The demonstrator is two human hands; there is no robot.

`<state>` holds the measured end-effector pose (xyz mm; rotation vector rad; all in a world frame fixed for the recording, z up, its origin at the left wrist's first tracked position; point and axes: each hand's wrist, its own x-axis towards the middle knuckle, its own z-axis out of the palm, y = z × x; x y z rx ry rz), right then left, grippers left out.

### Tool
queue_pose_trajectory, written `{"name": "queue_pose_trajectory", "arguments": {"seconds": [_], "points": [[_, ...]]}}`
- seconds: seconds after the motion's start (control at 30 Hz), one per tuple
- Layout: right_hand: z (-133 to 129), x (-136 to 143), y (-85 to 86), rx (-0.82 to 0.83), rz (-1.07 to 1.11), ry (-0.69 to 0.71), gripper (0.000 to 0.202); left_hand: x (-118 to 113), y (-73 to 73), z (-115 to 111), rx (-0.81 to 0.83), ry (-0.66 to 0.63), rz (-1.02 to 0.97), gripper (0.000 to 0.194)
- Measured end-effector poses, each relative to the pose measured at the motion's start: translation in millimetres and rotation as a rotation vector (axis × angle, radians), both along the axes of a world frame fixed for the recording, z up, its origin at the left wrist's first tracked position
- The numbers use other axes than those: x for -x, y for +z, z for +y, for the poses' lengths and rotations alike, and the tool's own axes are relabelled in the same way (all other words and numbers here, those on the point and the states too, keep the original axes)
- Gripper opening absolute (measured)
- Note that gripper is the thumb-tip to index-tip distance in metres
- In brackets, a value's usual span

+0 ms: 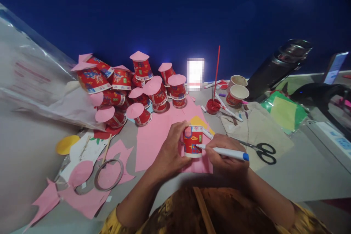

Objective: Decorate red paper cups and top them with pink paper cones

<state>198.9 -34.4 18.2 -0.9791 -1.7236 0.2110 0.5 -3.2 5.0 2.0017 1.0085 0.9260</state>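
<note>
A red printed paper cup (193, 142) is held upright in front of me, with blue marks drawn on its side. My left hand (174, 146) grips it from the left, thumb at the base and fingers near the top. In my right hand (229, 153) is a white marker with a blue end (227, 152), its tip at the cup's right side. A pink paper sheet (153, 146) lies beneath the cup. Behind to the left, several red cups with pink paper cones (139, 65) are stacked and piled together.
Black scissors (264, 151) rest on a beige cloth (246, 128) at right. A red paint pot (213, 106) holding a stick, two paper cups (237, 94) and a dark thermos (276, 67) stand behind. Pink scraps (82, 193) and a tape roll (109, 174) lie left.
</note>
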Motion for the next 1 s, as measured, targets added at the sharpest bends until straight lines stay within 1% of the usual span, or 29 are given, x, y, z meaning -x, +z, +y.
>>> {"name": "queue_pose_trajectory", "arguments": {"seconds": [0.1, 0.17, 0.27, 0.4, 0.57, 0.77, 0.87, 1.0], "points": [[1.6, 2.5, 7.9, 0.018, -0.025, 0.028, 0.016, -0.7, -1.0, -0.9, -0.006, 0.005, 0.004, 0.085], [2.0, 3.5, 10.1, 0.015, -0.028, 0.029, 0.017, -1.2, -1.8, -0.8, -0.013, 0.009, 0.007, 0.085], [0.9, 2.3, 6.4, 0.017, -0.018, -0.003, 0.017, -1.4, -1.6, 0.0, -0.004, 0.001, 0.005, 0.083], [-1.6, -3.3, -1.4, 0.082, 0.026, -0.033, 0.014, 0.0, 0.5, 1.0, 0.017, 0.003, -0.030, 0.085], [-0.5, -5.5, 2.3, 0.091, 0.090, -0.032, 0.014, 0.8, 0.9, 0.7, 0.039, 0.018, -0.022, 0.088], [1.8, -1.3, 8.1, 0.059, 0.034, -0.003, 0.015, -1.2, 1.2, 0.2, 0.037, 0.015, -0.020, 0.086], [1.2, -2.2, 4.8, 0.074, 0.024, -0.001, 0.016, -0.9, 0.7, -0.4, 0.048, 0.012, -0.025, 0.088], [-0.3, -5.3, -2.2, 0.113, 0.117, -0.006, 0.013, 0.4, -2.2, 0.3, 0.055, 0.025, -0.042, 0.089]]}}
